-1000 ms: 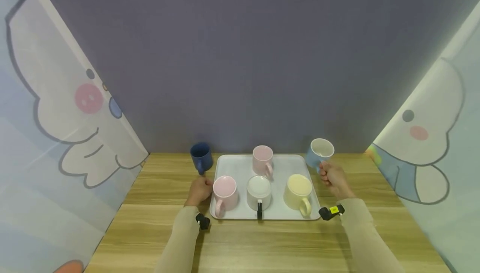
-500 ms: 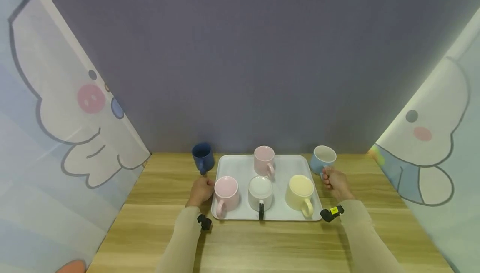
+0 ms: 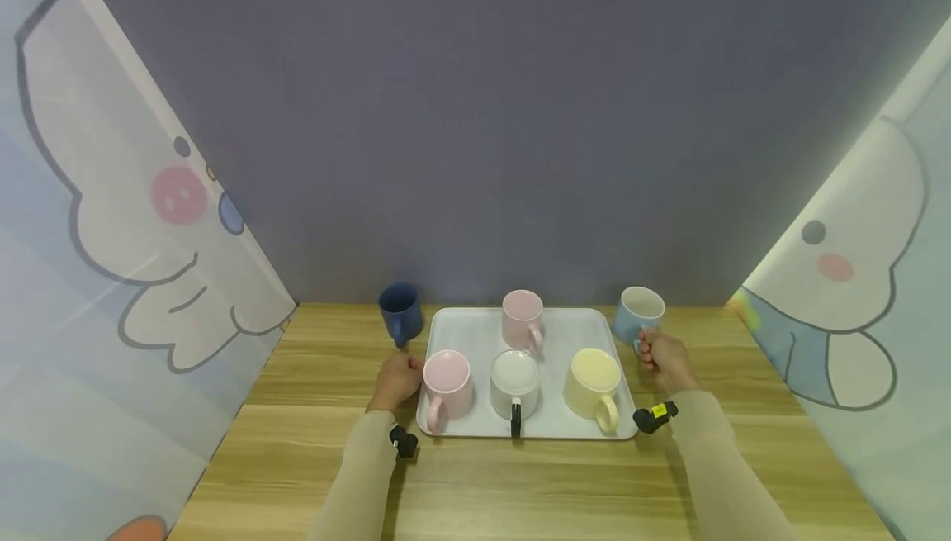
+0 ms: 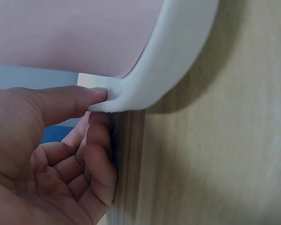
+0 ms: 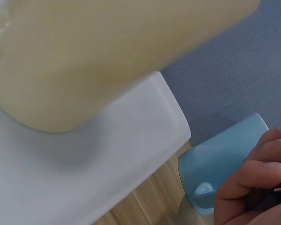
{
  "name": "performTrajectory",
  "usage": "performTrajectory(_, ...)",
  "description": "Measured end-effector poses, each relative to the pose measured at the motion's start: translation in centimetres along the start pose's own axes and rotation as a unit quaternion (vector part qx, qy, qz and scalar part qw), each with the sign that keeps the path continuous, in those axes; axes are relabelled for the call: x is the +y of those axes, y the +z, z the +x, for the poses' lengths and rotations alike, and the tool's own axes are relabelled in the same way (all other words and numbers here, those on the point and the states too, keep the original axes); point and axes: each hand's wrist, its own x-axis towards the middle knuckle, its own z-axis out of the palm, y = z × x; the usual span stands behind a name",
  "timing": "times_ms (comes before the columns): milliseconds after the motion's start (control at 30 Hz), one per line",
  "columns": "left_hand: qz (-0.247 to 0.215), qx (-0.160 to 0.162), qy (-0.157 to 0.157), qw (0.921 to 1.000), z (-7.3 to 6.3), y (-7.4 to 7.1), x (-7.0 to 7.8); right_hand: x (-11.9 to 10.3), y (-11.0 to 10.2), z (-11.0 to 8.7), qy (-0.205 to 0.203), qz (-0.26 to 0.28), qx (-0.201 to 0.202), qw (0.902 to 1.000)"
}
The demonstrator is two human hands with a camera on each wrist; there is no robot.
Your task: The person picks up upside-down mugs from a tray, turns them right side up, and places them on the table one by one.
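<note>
Light-blue mug (image 3: 629,325) is near the back edge of the bench (image 3: 535,491), beside the right edge of the white tray (image 3: 473,330), my right hand (image 3: 666,361) gripping its handle (image 5: 204,192); my left hand (image 3: 396,377) pinches the tray's left edge.

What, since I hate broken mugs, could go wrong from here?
The left hand pinches the tray at its edge, right beside the front pink mug; a tug or lift might make the mugs on it slide or tip.
The right hand grips the light blue mug just outside the tray, so swinging it inward could knock the yellow mug.
The dark blue mug stands just beyond the left hand and might get bumped.
</note>
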Motion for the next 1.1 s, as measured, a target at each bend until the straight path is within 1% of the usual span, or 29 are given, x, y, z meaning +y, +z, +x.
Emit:
performTrajectory(267,0.002,0.000,-0.007,1.0000,0.0,0.1,0.1,-0.2,-0.1,-0.1,0.011,0.025,-0.005,0.9996)
performTrajectory(500,-0.004,0.002,-0.014,0.9999,-0.1,0.0,0.0,-0.2,-0.2,0.0,0.005,0.042,-0.002,0.9991)
performTrajectory(767,0.002,0.011,-0.006,0.9999,-0.1,0.1,0.0,-0.1,0.1,-0.3,0.001,0.095,-0.003,0.9955)
performTrajectory(833,0.000,0.009,-0.007,0.9999,-0.2,0.1,0.0,0.0,0.2,-0.6,0.000,0.103,0.009,0.9947)
performTrajectory(967,-0.007,0.008,-0.005,0.9999,-0.3,0.1,0.0,0.2,0.7,-1.0,-0.002,0.110,0.058,0.9922)
performTrajectory(1033,-0.008,0.009,-0.003,0.9999,-0.3,0.1,0.0,0.2,1.0,-1.1,-0.017,0.107,0.091,0.9899)
performTrajectory(1100,-0.008,0.012,-0.001,0.9999,-0.3,0.1,0.0,0.0,1.4,-1.2,-0.039,0.092,0.113,0.9886)
